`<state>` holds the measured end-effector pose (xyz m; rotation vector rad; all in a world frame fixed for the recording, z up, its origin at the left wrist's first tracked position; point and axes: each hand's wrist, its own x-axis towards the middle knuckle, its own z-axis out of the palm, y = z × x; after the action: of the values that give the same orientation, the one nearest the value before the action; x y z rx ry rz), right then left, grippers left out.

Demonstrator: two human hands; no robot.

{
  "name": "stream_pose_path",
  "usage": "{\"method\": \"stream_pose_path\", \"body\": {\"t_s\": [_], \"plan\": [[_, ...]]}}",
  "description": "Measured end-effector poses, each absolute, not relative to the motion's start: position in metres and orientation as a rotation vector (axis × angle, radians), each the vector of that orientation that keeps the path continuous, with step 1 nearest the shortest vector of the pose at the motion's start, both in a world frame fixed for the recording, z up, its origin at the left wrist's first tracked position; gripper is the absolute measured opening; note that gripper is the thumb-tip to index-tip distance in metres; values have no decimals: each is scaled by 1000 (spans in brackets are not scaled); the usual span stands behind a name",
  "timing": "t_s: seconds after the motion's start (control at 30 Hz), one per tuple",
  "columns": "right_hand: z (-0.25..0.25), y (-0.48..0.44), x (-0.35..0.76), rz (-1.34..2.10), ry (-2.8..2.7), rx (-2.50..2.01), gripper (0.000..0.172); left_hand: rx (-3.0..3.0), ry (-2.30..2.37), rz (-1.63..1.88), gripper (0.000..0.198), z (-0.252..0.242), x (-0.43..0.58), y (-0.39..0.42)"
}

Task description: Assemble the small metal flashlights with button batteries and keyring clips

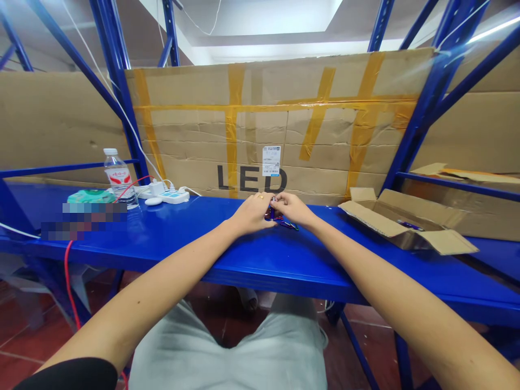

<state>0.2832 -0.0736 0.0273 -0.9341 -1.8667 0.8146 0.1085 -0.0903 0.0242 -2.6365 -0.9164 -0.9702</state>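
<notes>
My left hand (255, 212) is on the blue tabletop, its fingers and thumb curled round a slim, shiny blue piece (273, 209) with a pale top. My right hand (293, 208) meets it from the other side, thumb and fingertips pinched at that pale top. The piece is small and partly covered by my fingers, so I cannot tell its exact kind. Just under my right hand lie several slim, glossy pieces (289, 225) in dark blue, red and green, resembling pens.
An open cardboard box (390, 227) stands at the right with a slim dark blue item (410, 225) inside. On the left are a water bottle (121, 179), a teal pack (90, 197), and a white power strip (174, 196) with cables. A large cardboard sheet (195, 141) closes off the back.
</notes>
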Motion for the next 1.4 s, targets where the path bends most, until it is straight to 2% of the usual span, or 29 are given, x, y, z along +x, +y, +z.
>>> {"method": "stream_pose_path", "body": {"t_s": [0.1,0.17,0.23,0.33,0.57,0.67,0.77,0.83,0.9,0.97,1.1,1.27,1.4], "plan": [[33,-70,297,646,-1982,-983,30,-2607,-976,-999,61,27,106,-91],[37,-68,309,275,-2093,-1100,26,-2581,-1037,-1044,60,30,103,-92],[38,-66,318,66,-2279,-1236,20,-2546,-1089,-1082,58,33,101,-92],[34,-65,322,-6,-2484,-1337,13,-2483,-1142,-1127,57,35,97,-91],[34,-84,296,-190,-2697,-1440,8,-2506,-1197,-1324,57,32,95,-86],[42,-98,288,-190,-2712,-1576,11,-2684,-1326,-1662,51,33,97,-84],[48,-101,289,-185,-2563,-1522,16,-2970,-1452,-2188,39,39,98,-82],[49,-96,293,-50,-2391,-1463,17,-3056,-1471,-2523,30,44,96,-81],[47,-90,296,208,-2207,-1454,16,-3061,-1547,-2698,24,47,94,-81],[43,-86,298,553,-2043,-1438,17,-3103,-1732,-2661,22,48,92,-80],[32,-87,290,1113,-1831,-1191,31,-3204,-1989,-2250,10,43,94,-82],[24,-87,277,1238,-1713,-1009,22,-3101,-1772,-1732,22,33,104,-86],[21,-87,274,1229,-1845,-897,13,-3018,-1610,-1609,28,28,108,-85]]}}
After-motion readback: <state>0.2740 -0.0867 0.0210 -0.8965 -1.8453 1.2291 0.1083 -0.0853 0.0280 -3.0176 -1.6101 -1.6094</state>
